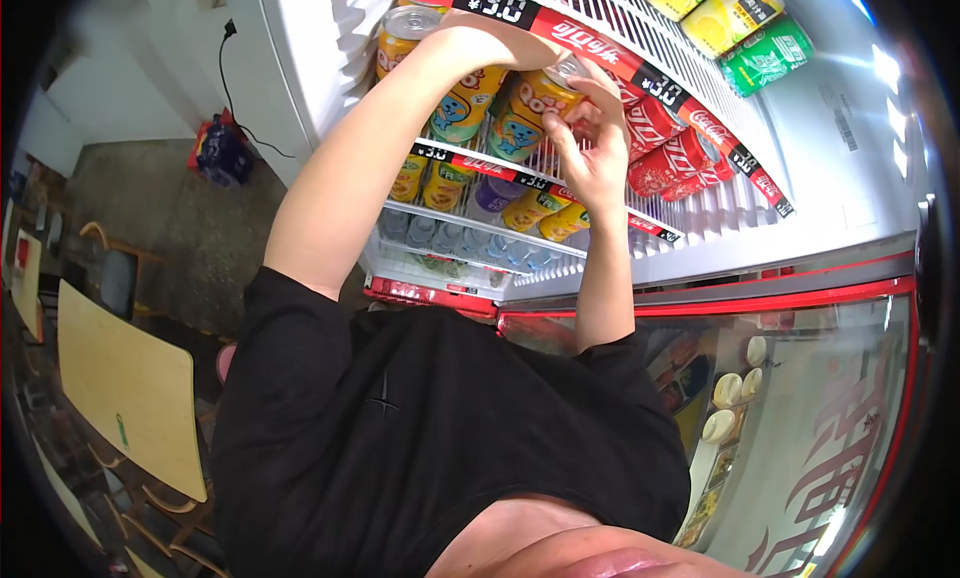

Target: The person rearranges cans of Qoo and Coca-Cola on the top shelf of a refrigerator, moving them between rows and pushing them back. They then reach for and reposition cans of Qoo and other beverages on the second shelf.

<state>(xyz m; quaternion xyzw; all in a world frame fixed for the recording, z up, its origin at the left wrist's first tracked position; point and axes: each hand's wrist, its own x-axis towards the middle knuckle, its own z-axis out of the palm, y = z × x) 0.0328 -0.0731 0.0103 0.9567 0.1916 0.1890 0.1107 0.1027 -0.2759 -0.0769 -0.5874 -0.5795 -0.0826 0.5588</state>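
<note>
My left hand (525,46) reaches under the upper shelf's price strip, over the tops of the orange Qoo drink cans; its fingers are mostly hidden there. Just below it stands a tilted Qoo can (535,113) at the front of the middle shelf. At that can's right side is my right hand (592,128), thumb and fingers apart, the thumb overlapping the can's edge and a finger stretched up near its top. Another Qoo can (465,106) stands to the left. Red Coca-Cola cans (672,158) lie to the right of my right hand.
The upper shelf's price strip (600,46) crosses close above both hands. Yellow cans (730,18) and a green can (768,56) are up on the right. Lower shelves hold more yellow drinks (445,186) and clear bottles (447,238). The glass door (800,398) is swung open at right.
</note>
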